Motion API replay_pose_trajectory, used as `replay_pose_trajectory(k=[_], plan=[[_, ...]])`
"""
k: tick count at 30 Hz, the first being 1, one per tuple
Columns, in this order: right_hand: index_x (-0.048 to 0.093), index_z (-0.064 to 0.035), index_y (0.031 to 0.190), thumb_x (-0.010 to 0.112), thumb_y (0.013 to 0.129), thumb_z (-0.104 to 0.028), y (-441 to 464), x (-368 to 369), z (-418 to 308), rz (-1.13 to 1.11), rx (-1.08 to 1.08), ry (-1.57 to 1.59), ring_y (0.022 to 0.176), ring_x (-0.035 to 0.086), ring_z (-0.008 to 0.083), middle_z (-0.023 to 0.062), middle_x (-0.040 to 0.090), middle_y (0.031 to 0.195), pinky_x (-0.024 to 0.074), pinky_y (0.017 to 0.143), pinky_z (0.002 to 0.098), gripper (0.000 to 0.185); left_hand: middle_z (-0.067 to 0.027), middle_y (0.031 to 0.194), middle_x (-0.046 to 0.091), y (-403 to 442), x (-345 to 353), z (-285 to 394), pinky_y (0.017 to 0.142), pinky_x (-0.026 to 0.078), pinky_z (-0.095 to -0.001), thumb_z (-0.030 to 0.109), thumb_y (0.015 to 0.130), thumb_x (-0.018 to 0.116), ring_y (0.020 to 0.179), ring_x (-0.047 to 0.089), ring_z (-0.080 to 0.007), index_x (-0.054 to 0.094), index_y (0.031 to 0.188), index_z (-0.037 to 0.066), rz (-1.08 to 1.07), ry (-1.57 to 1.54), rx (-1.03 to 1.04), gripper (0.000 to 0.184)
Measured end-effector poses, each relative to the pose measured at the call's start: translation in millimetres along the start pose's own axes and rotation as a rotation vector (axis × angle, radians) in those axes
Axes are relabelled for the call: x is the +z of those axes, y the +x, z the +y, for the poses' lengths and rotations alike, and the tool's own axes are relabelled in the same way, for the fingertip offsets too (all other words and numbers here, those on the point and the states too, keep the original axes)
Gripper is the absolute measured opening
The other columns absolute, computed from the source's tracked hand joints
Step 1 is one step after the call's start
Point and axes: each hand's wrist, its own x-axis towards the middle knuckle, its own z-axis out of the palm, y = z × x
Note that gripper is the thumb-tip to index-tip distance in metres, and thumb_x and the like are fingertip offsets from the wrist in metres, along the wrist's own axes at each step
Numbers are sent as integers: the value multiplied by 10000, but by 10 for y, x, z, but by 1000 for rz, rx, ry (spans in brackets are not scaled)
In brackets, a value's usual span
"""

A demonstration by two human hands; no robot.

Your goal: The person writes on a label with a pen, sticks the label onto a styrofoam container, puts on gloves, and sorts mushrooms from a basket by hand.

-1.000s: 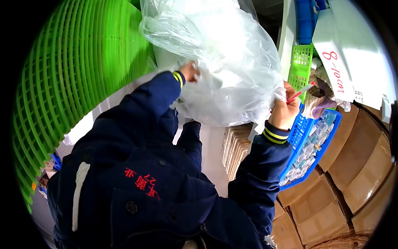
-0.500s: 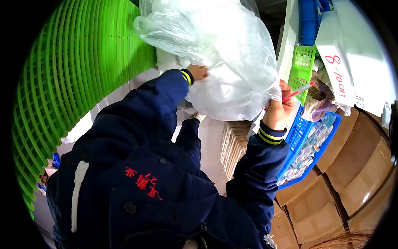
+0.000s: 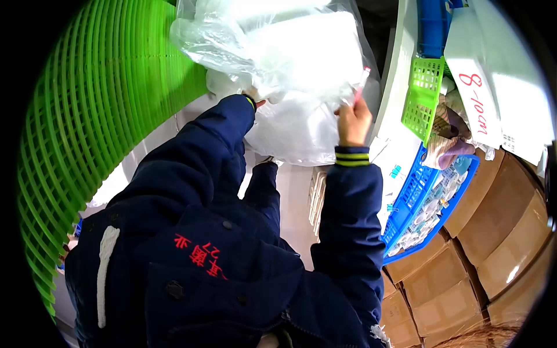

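A large clear plastic bag (image 3: 301,124) with bulky white contents fills the top middle of the view. My right hand (image 3: 355,123) is closed at the bag's right side, with a slim red pen (image 3: 362,84) sticking up from its fingers. The bag's film lies against those fingertips; whether they also pinch it I cannot make out. On the bag's left side is my left hand (image 3: 255,100), mostly hidden by its sleeve and the plastic, so its fingers do not show clearly.
Stacked green plastic baskets (image 3: 116,87) curve along the left. At right stand a small green basket (image 3: 422,95), a blue basket (image 3: 415,200) of small packets, a white box (image 3: 473,81) marked "8-10cm" and cardboard boxes (image 3: 441,296). Pale slats (image 3: 317,200) lean below the bag.
My right hand has moved left and slightly up, and the pen now points upward rather than right. My left hand has shifted a little left. The bag's right edge has drawn inward.
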Motion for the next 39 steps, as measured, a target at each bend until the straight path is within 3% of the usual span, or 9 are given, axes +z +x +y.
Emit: replay_pose_trajectory(k=[4,6,9,23,26,31,34,36,39], plan=[[619,-24,998,524,809,-186,314,435,244,7,-53,-218,686,585,312,168,617,735,459,666,366,266,-121,973,617,-66,-3,101,668,551,-378,129,901,473,842,628,-263,542,1066,61,-134,-9,23,191],[609,-58,1046,530,829,-225,404,609,483,-28,45,-259,791,608,334,163,641,828,469,723,375,285,-121,981,614,-111,-6,138,678,547,-379,128,901,474,853,623,-262,539,1073,58,-191,-3,17,197],[597,-65,1043,524,846,-271,423,705,668,-113,100,-414,896,602,348,178,639,928,468,784,403,294,-121,994,610,-196,-71,142,693,542,-380,126,901,474,870,617,-261,534,1084,55,-250,15,6,205],[593,-72,1071,494,847,-284,498,678,697,-50,136,-512,932,596,341,179,638,969,457,813,408,324,-123,1054,590,52,-225,495,761,516,-387,120,903,477,946,587,-255,512,1134,40,-193,-110,76,247],[574,-75,1106,487,858,-290,486,686,703,-53,160,-498,964,585,339,186,627,1008,450,829,404,340,-123,1067,585,141,-189,542,776,510,-388,118,903,478,963,581,-254,507,1144,37,-186,-130,99,256],[524,-35,1180,475,876,-279,574,683,912,37,-102,-323,992,569,353,196,614,1040,440,851,400,393,-123,1089,578,169,-122,614,801,501,-390,116,903,479,990,570,-251,499,1162,32,-201,-145,117,273],[503,-15,1205,475,876,-270,599,598,889,51,5,-236,989,569,362,207,618,1020,441,853,391,418,-124,1102,574,117,-91,661,815,496,-392,114,903,480,1007,564,-250,495,1173,29,-231,-161,133,283],[539,-2,1138,505,849,-242,572,561,837,127,21,-164,913,588,381,216,630,939,460,806,405,377,-124,1110,571,-17,-113,716,825,492,-393,113,903,480,1017,560,-249,491,1180,27,-258,-173,151,290],[605,6,894,542,790,-182,523,408,770,131,-22,-413,765,602,396,222,626,796,480,716,445,225,-124,1123,567,-457,-128,823,840,486,-394,112,904,481,1034,554,-248,487,1190,23,-346,-183,202,300]])
